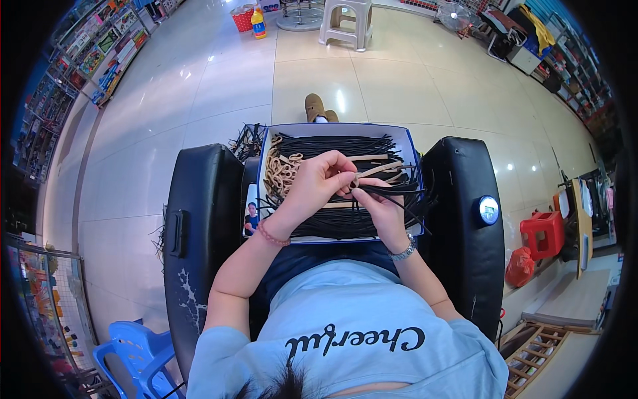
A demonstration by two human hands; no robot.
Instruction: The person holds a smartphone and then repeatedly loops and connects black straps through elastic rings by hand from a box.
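So you're sat in a black padded armchair [203, 219] with a shallow blue-rimmed cardboard box [407, 143] resting on your lap, and it's stuffed with long thin black strips [332, 143] lying mostly crosswise, plus a little heap of tan looped pieces [279, 171] bunched up at the left end of the box. Your left hand [318, 186] is over the middle of the box, fingers curled in and pinching the end of a tan flat strap [379, 168] that sticks out to the right over the black pile. Your right hand [379, 206] is right up against it, just below, fingers closed on a few of the black strips that fan out toward the right armrest; the two hands are touching at the fingertips. There's a pink bead bracelet [272, 235] on your left wrist and a silver wristwatch [404, 251] on the right one. Around you it's glossy cream floor tiles [219, 80], a white plastic stool [347, 23] further ahead, a blue plastic chair [133, 349] at your lower left and a red plastic stool [543, 233] off to the right.
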